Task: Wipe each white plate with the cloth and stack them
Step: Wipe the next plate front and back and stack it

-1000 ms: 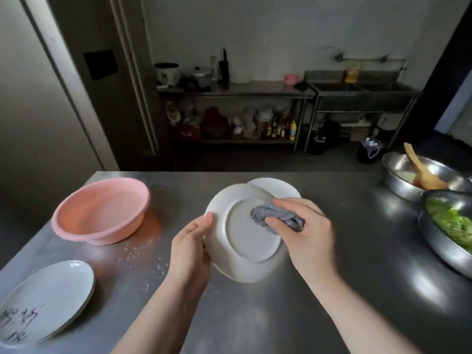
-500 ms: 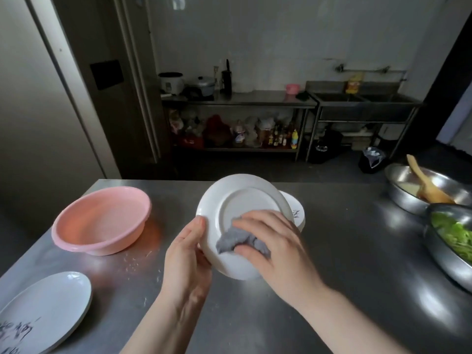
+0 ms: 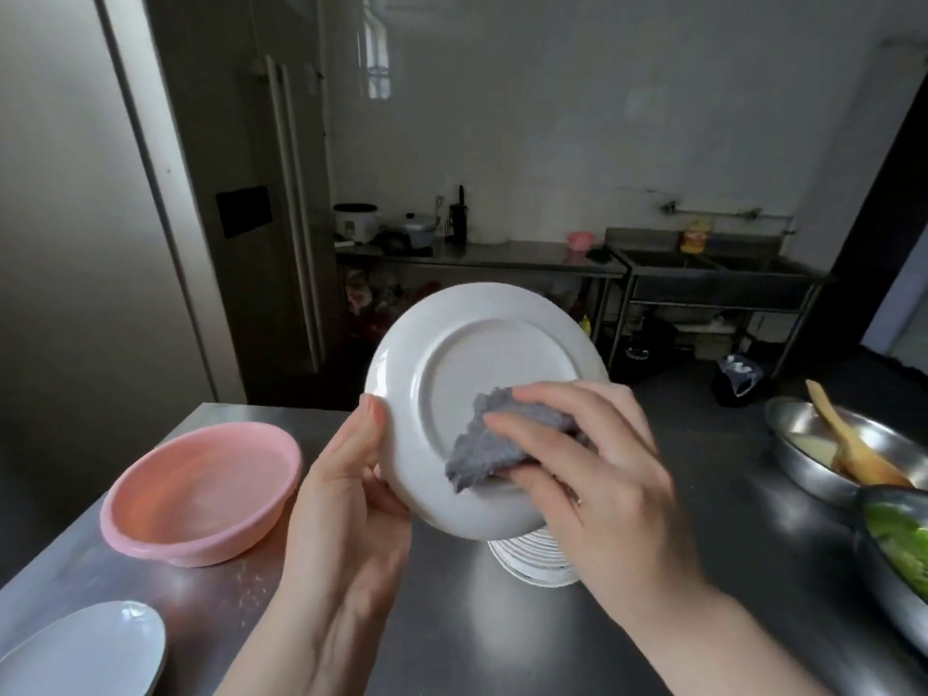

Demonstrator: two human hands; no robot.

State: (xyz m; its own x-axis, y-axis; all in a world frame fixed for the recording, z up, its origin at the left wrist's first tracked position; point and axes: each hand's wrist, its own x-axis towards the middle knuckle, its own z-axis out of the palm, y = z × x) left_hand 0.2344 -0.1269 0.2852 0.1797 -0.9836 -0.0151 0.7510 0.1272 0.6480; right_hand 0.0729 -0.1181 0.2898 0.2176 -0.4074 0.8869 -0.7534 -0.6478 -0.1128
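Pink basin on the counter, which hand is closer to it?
Left. The left hand holds the white plate just right of the pink basin; the right hand is farther right.

The right hand (image 3: 597, 474) hides most of the stack of plates (image 3: 535, 560). The picture's edge cuts off the corner plate (image 3: 75, 650) and the bowl of greens (image 3: 899, 555).

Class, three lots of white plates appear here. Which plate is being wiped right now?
The white plate held tilted off the table: left hand grips its rim, right hand presses the grey cloth on its underside. The stack and the bottom-left plate rest untouched.
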